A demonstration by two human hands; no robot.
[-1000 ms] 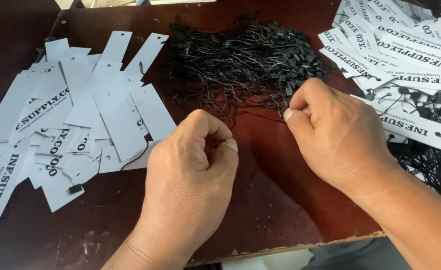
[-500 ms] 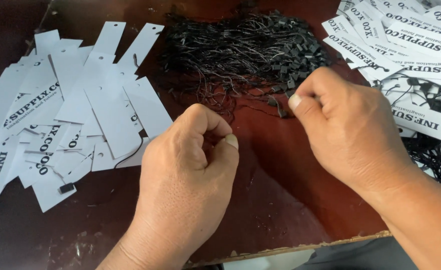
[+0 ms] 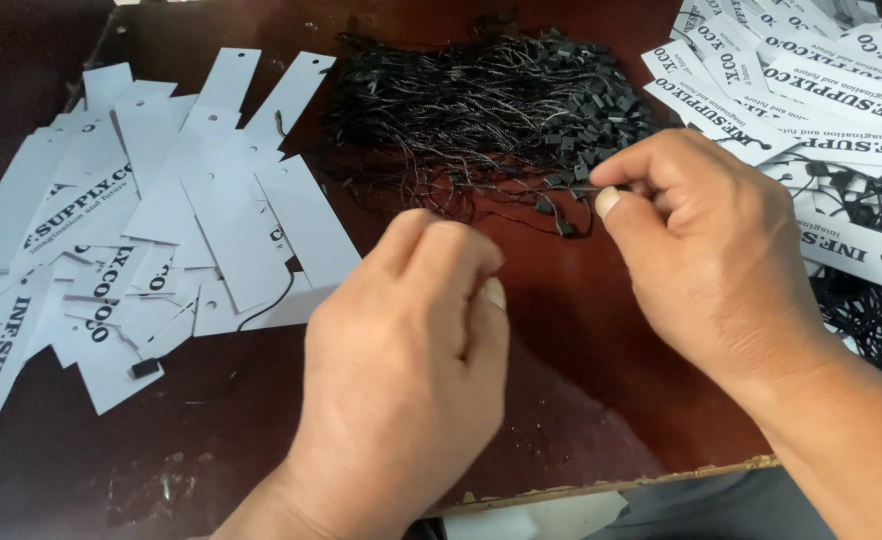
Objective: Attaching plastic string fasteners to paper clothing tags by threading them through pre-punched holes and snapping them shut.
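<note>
A tangled heap of black string fasteners (image 3: 491, 110) with small plastic locks lies at the back middle of the dark red table (image 3: 581, 340). My right hand (image 3: 706, 250) pinches one black fastener string (image 3: 561, 190) between thumb and forefinger at the heap's near edge. My left hand (image 3: 411, 370) is curled in front of the heap, fingertips pressed together; whether a string end is in them is hidden. Loose white paper tags (image 3: 161, 220) lie spread to the left of my left hand.
A second pile of white printed tags (image 3: 811, 90) sits at the back right, some with black strings attached (image 3: 871, 310). The table's worn front edge (image 3: 601, 485) runs just below my hands. One small black lock (image 3: 146, 368) lies among the left tags.
My right hand has moved up and back to the heap's edge and pinched a string. My left hand stayed curled in nearly the same place.
</note>
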